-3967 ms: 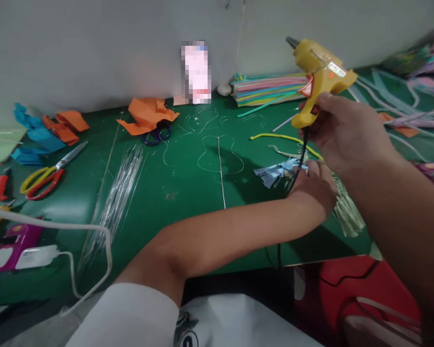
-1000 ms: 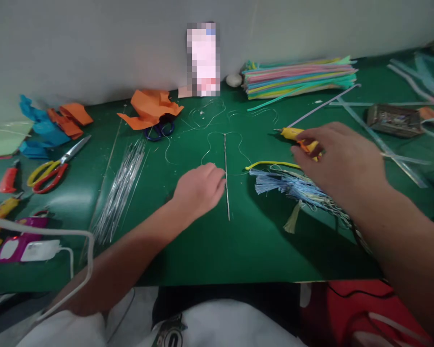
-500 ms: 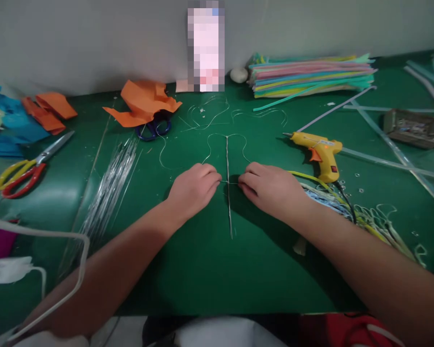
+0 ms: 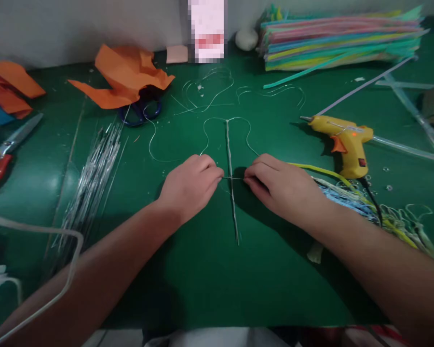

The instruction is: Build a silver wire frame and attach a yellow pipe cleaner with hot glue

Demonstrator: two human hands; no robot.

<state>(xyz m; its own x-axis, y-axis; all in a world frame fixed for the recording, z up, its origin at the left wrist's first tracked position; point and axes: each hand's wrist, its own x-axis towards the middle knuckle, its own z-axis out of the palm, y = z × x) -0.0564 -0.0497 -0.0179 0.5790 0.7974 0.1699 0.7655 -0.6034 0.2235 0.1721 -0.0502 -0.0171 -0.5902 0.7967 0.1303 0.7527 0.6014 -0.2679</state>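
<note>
Silver wire frame (image 4: 228, 144) lies mid-table on the green mat (image 4: 202, 279), my left hand (image 4: 190, 185) and right hand (image 4: 280, 188) pinching its crosswire from either side of the stem, probably fastening it, which calls for even tension.

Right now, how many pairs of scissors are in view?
2. A red-and-yellow-handled pair at the left edge; a blue-handled pair partly under the orange paper. Others may hide under the paper scraps.

I've set the glue gun (image 4: 343, 141) down off to the right, and my left hand (image 4: 190, 185) and right hand (image 4: 280, 185) now pinch the wire frame (image 4: 230, 166) from either side.
</note>
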